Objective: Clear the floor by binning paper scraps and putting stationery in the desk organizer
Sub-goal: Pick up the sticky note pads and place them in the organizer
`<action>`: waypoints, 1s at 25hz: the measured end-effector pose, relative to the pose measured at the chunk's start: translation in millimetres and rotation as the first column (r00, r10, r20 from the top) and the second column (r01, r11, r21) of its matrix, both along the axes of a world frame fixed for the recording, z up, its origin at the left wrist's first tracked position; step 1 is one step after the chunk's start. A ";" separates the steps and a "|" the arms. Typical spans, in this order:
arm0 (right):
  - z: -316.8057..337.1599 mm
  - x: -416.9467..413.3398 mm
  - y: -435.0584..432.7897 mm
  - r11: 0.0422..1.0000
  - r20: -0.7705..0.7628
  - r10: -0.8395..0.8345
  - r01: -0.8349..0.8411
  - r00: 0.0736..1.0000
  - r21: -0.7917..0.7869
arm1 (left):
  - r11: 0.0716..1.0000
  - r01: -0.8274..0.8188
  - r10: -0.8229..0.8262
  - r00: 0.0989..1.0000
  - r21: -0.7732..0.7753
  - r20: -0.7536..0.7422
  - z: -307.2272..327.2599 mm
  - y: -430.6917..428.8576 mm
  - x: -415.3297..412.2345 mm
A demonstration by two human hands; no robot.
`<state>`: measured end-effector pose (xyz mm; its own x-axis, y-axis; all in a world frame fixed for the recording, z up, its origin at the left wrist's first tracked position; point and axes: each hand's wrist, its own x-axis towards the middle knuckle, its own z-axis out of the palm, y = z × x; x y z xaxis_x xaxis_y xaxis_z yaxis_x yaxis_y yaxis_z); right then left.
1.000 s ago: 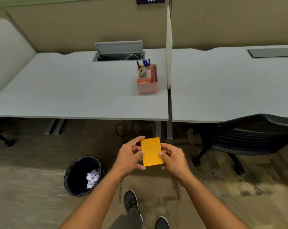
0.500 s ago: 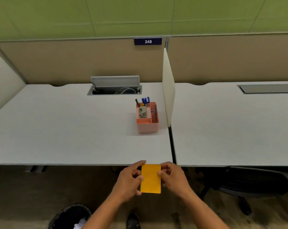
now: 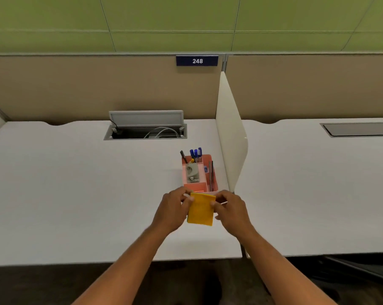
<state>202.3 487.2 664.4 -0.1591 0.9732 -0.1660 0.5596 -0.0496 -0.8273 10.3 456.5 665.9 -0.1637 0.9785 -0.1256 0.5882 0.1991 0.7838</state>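
While both hands grip a yellow notepad (image 3: 201, 209) by its side edges, left hand (image 3: 172, 211) and right hand (image 3: 231, 213), it hangs over the counter (image 3: 76, 194) just before the pink desk organizer (image 3: 199, 175).

A white divider panel (image 3: 230, 137) stands upright between two pale benches. Left of the divider, the near bench (image 3: 76, 194) has an open cable hatch (image 3: 145, 126) with its grey lid raised and white cables inside. Right of the divider, the second bench (image 3: 318, 194) carries a closed dark hatch (image 3: 357, 129). Behind the divider, a blue plate (image 3: 197, 60) reads 248.
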 end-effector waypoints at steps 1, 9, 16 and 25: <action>1.9 -4.1 19.1 0.999 0.006 -0.001 0.001 1.000 0.032 | 1.000 -0.013 0.013 1.000 0.017 -0.015 2.7 18.4 -2.7; -5.4 -28.6 122.0 0.981 0.082 0.088 -0.101 0.993 0.168 | 0.993 -0.114 0.119 0.973 0.037 -0.196 8.6 108.2 -19.0; -55.6 -26.5 143.7 0.964 0.254 0.253 -0.265 0.934 0.013 | 0.993 -0.088 0.058 0.949 -0.083 -0.311 -35.3 118.7 -23.7; -86.0 -31.6 130.6 0.944 0.477 0.308 -0.328 0.823 -0.044 | 0.974 0.000 -0.086 0.924 -0.227 -0.372 -75.6 112.4 -32.4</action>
<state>170.7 617.7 578.4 -0.3735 0.8893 -0.2639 0.8602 0.2255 -0.4573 -22.0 568.8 590.3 -0.1995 0.9408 -0.2740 0.8428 0.3074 0.4419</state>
